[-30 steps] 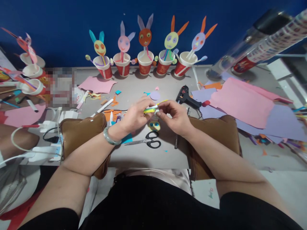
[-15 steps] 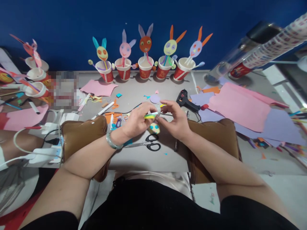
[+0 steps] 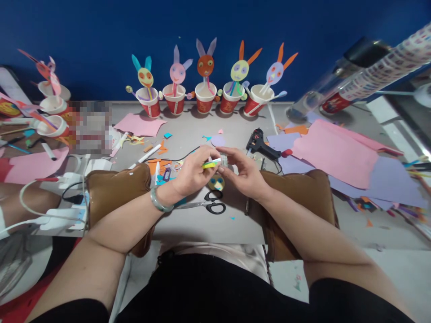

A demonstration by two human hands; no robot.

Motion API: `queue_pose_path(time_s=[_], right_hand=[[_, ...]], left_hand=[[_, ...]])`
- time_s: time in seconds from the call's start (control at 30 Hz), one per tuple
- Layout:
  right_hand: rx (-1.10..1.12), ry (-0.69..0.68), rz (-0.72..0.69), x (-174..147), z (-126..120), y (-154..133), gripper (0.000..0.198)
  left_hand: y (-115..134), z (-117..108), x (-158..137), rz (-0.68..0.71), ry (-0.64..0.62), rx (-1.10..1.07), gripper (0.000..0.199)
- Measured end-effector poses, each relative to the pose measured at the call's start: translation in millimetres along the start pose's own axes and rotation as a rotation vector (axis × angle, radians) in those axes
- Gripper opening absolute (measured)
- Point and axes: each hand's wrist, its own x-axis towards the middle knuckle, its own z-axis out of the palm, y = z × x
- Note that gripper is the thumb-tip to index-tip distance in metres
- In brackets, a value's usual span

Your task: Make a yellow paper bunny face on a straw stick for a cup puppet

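Observation:
My left hand point(image 3: 193, 170) is closed around a few thin straws point(image 3: 211, 164), yellow-green and white, whose ends stick out below the fingers. Against it, my right hand point(image 3: 247, 172) curls its thumb and fingers round a small translucent roll point(image 3: 223, 160) that looks like clear tape. The fingertips of both hands meet and partly hide the roll. Just beneath them lies a yellow paper face point(image 3: 216, 182) with blue eyes. Black-handled scissors point(image 3: 215, 202) rest on the table nearer to me, blades pointing left. Beyond the hands is a lilac paper disc point(image 3: 217, 140).
Several red paper cups point(image 3: 205, 101) with rabbit figures line the blue wall. A black glue gun point(image 3: 261, 144) lies right of my hands. Pink paper sheets point(image 3: 336, 152) cover the right side. Brown cushions point(image 3: 117, 193) flank my forearms; a power strip point(image 3: 79, 213) is at left.
My right hand has closed in toward the left, its fingers now lying over the roll. A yellow end that showed beyond the roll is covered. The left hand stays nearly in place.

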Motion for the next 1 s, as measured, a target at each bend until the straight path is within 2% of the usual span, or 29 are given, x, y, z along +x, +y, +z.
queue_pose_path(time_s=[0.13,0.37,0.63,0.87,1.0], right_hand=[[-0.126,0.051,-0.044,-1.3,1.0,-0.6,0.032],[-0.133,0.077,-0.021,0.3,-0.7,-2.4,0.024],[-0.083,0.125,-0.024,0.5,-0.1,-5.0,0.019],[-0.046,0.150,-0.005,0.0,-0.4,-5.3,0.008],[-0.048,0.159,0.034,0.1,-1.1,-5.1,0.011]], left_hand=[[1.3,1.1,-1.6,-0.081,-0.012,-0.007,0.008],[9.2,3.5,-3.2,-0.177,0.006,-0.064,0.011],[15.6,6.6,-0.2,-0.473,0.057,-0.284,0.015],[17.4,10.3,3.0,-0.526,0.080,-0.336,0.018],[20.0,10.0,5.3,-0.598,0.038,-0.441,0.026]])
